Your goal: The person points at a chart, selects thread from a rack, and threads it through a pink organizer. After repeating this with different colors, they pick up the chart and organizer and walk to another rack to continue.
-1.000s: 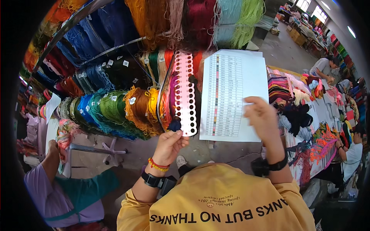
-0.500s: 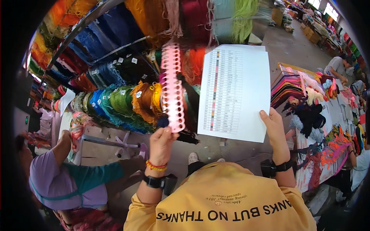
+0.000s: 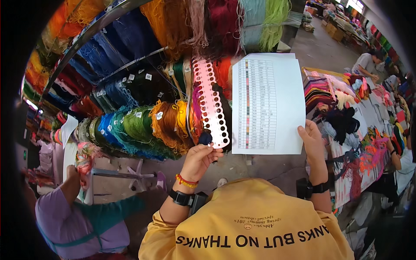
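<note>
Between the thumb and fingers of my left hand [image 3: 198,161] is the lower end of a long pink thread card [image 3: 209,102], with rows of round holes down both long edges. A tuft of dark navy thread [image 3: 205,138] hangs at its lower left edge. My right hand [image 3: 311,138] grips the right edge of a few white paper sheets [image 3: 286,102], thumb on top and fingers behind. The top sheet carries a printed table with a column of small colour swatches. Card and paper are held up side by side, with a narrow gap between them.
Racks of coloured yarn hanks [image 3: 143,123] fill the left and far side, with a metal rail [image 3: 95,32] above. At the left stands a person in a lilac top [image 3: 56,212]. On the right, a table [image 3: 346,190] holds yarn bundles, with people around it.
My left hand has moved right with the pink card, bringing it nearer the paper. The card's lower end has swung right. The paper has shifted slightly right.
</note>
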Demonstrator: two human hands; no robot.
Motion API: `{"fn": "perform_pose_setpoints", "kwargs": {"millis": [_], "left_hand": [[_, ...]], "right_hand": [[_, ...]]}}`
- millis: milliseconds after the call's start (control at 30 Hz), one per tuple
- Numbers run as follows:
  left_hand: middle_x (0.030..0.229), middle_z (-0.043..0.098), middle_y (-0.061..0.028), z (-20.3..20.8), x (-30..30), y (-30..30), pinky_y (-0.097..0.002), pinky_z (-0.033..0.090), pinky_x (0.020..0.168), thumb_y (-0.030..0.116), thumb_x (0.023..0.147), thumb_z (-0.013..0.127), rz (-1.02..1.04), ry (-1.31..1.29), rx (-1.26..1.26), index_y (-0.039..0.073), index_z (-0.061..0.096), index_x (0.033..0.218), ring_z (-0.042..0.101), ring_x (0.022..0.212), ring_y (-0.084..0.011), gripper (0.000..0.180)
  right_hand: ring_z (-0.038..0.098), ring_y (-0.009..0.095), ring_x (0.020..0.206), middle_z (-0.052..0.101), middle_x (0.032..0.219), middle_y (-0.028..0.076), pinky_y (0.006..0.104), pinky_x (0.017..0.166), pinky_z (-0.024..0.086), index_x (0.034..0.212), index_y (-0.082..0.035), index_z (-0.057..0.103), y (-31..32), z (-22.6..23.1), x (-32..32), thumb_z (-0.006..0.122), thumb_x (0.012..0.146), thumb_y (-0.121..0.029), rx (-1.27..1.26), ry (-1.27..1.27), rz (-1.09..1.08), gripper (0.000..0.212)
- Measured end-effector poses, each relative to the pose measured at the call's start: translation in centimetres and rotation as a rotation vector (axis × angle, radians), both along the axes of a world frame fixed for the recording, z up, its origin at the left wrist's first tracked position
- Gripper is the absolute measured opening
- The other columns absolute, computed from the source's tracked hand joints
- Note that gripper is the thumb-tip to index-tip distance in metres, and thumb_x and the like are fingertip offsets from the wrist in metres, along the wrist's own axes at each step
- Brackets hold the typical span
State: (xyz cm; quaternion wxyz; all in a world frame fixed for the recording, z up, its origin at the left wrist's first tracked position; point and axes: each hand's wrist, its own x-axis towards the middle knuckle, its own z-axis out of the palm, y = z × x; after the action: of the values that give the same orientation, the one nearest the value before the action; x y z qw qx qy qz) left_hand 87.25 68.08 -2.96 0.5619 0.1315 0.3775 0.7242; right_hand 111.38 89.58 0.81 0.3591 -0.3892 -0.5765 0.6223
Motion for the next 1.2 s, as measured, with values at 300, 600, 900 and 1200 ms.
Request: {"fn": "perform_pose_setpoints", "kwargs": {"millis": [300,600,900,1200], "left_hand": [[0.084,0.062,-0.0144,-0.6,-1.1,0.3,-0.0267,0.046,0.068,0.011,0.083,0.052,-0.097,-0.062,-0.027,-0.002,0.061,0.082,0.06,0.076,-0.0193,0.015],[0.08,0.062,-0.0136,-1.0,-1.5,0.6,-0.0306,0.047,0.07,0.01,0.082,0.053,-0.128,0.003,-0.063,-0.001,0.061,0.081,0.06,0.072,-0.0199,0.014],[0.078,0.062,-0.011,-1.0,-1.3,0.4,-0.0283,0.047,0.068,0.01,0.082,0.053,-0.101,0.041,-0.083,0.0,0.061,0.082,0.059,0.069,-0.017,0.013],[0.08,0.062,-0.0141,-1.4,-1.1,0.3,-0.0283,0.048,0.069,0.008,0.082,0.053,-0.088,0.025,-0.059,-0.003,0.06,0.084,0.06,0.071,-0.0178,0.013]], "right_hand": [[0.051,0.017,0.088,0.053,0.096,0.01,0.0276,0.073,0.041,0.109,-0.001,0.047,-1.9,1.2,0.1,0.057,0.075,-0.008,0.704,-0.504,-0.371,0.036],[0.052,0.019,0.055,0.052,0.06,0.007,0.0299,0.054,0.042,0.099,-0.006,0.056,-6.5,4.3,-4.1,0.057,0.075,-0.01,0.699,-0.554,0.12,0.025],[0.055,0.028,0.052,0.055,0.057,0.009,0.0372,0.047,0.042,0.124,-0.013,0.035,-6.7,4.2,-7.7,0.055,0.077,-0.028,0.88,-0.835,0.536,0.054],[0.054,0.027,0.049,0.053,0.05,0.008,0.0363,0.045,0.041,0.126,-0.012,0.034,-6.6,3.6,-8.3,0.057,0.076,-0.026,0.857,-0.896,0.584,0.058]]}}
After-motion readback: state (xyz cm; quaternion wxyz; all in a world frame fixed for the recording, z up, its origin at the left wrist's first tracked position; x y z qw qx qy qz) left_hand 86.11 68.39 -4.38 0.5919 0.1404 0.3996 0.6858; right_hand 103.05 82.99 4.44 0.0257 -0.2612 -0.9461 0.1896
